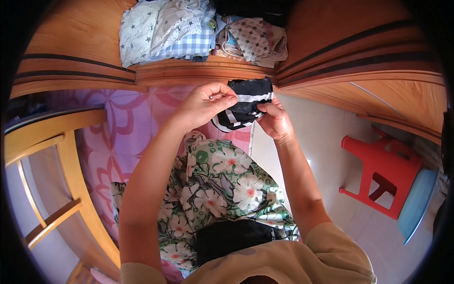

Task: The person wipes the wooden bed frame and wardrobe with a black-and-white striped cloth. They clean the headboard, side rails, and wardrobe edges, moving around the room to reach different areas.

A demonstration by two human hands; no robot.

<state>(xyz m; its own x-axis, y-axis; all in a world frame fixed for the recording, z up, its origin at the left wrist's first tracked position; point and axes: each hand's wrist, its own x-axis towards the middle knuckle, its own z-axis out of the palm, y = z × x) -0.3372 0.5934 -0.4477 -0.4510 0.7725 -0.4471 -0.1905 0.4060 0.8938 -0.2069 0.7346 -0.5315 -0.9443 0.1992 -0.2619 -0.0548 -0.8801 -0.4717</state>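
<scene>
Both of my hands hold up a small black cloth item with white stripes (251,96), in front of the wardrobe's lower edge. My left hand (212,103) pinches its left side between thumb and forefinger. At its lower right side my right hand (273,119) grips it, with the thumb on the cloth. Part of the cloth hangs folded below, and I cannot tell what garment it is. Beneath my arms, flower-patterned green and white fabric (230,177) covers my lap, with a black item (234,238) at my waist.
Folded star-print and checked clothes (159,32) and a patterned pile (252,39) lie in the wooden wardrobe (205,72). A red plastic stool (383,174) lies on its side at right, by a blue basin (418,202). A wooden frame (76,159) stands left, beside pink floor mats (131,120).
</scene>
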